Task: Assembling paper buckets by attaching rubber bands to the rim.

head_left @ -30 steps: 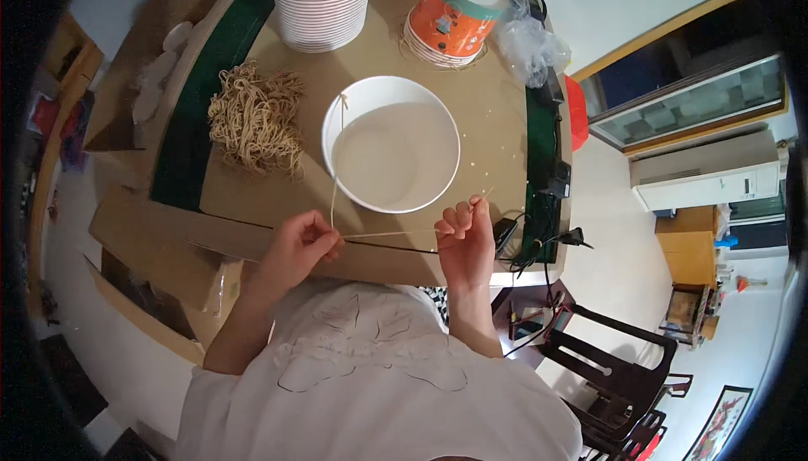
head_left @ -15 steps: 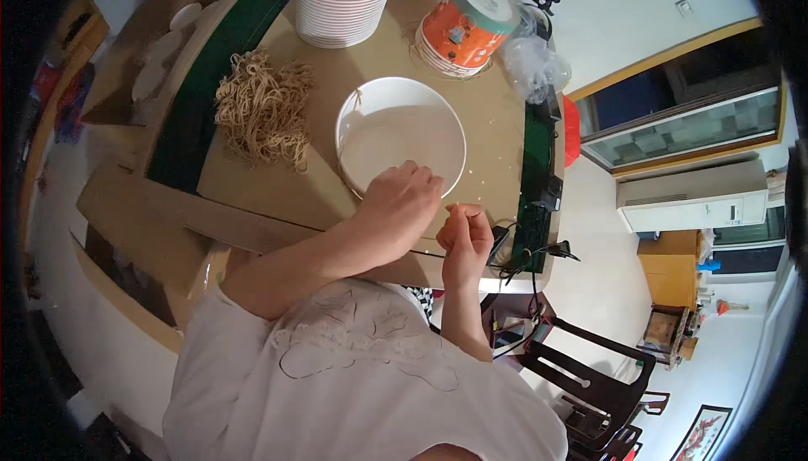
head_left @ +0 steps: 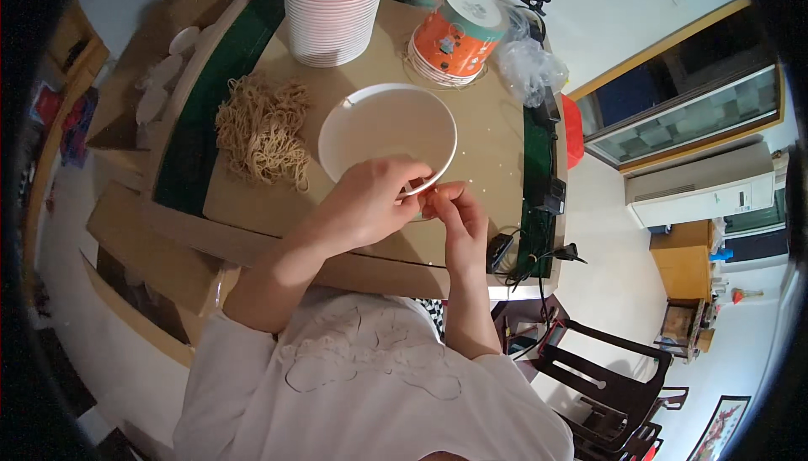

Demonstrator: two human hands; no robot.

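Observation:
A white paper bowl (head_left: 379,128) lies on a brown cardboard-covered table (head_left: 484,145). My left hand (head_left: 370,202) reaches across to the bowl's near rim, its fingers curled and pinched there. My right hand (head_left: 459,218) is right beside it, fingertips pinched and touching the left hand's fingers. A thin tan string ran between both hands earlier; now the hands hide it almost wholly. A loose pile of tan strings (head_left: 261,128) sits left of the bowl.
A tall stack of white bowls (head_left: 332,6) stands at the back, with an orange lidded tub (head_left: 454,36) and a clear plastic bag (head_left: 526,65) to its right. A black plug and cable (head_left: 503,252) hang at the table's near right edge. A dark chair (head_left: 606,377) stands lower right.
The hands held a string stretched wide apart in front of the bowl; my left hand has swung right across to meet my right hand at the bowl's near rim.

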